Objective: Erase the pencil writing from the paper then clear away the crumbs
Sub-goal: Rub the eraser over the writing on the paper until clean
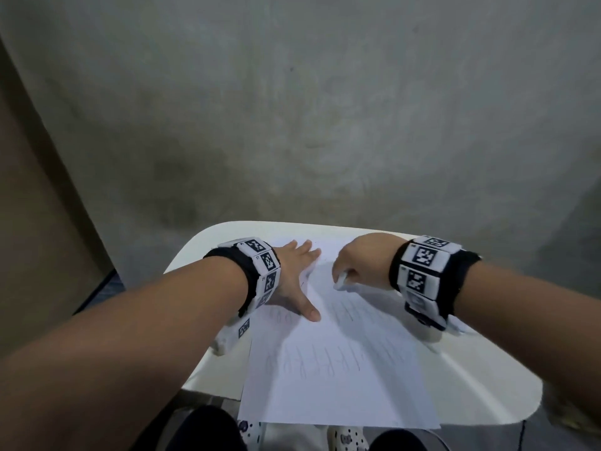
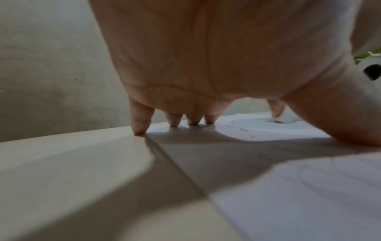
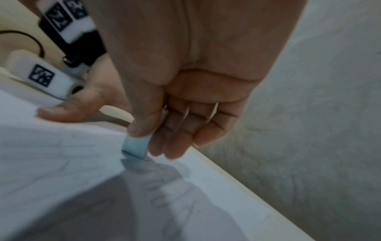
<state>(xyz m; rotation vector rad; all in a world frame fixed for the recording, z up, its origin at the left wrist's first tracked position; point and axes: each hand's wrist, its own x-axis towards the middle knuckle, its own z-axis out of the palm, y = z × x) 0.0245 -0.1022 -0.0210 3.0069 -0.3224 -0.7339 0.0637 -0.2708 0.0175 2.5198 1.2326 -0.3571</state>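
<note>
A white sheet of paper (image 1: 338,379) with faint pencil writing (image 1: 312,361) lies on a small white table (image 1: 481,385). My left hand (image 1: 297,278) lies flat with spread fingers on the sheet's far left part, fingertips (image 2: 174,124) pressing down. My right hand (image 1: 354,265) pinches a pale blue-white eraser (image 3: 135,149) between thumb and fingers. The eraser's end (image 1: 340,283) touches the paper near its far edge. The eraser (image 2: 285,119) also shows in the left wrist view. Pencil letters (image 3: 164,192) run below the eraser on the paper (image 3: 51,163).
A grey concrete wall (image 1: 309,109) rises just behind the table's far edge (image 3: 237,176). Brown board (image 1: 29,222) stands at the left. Dark-clad knees and spotted slippers (image 1: 348,439) show below the table's near edge, where the sheet overhangs.
</note>
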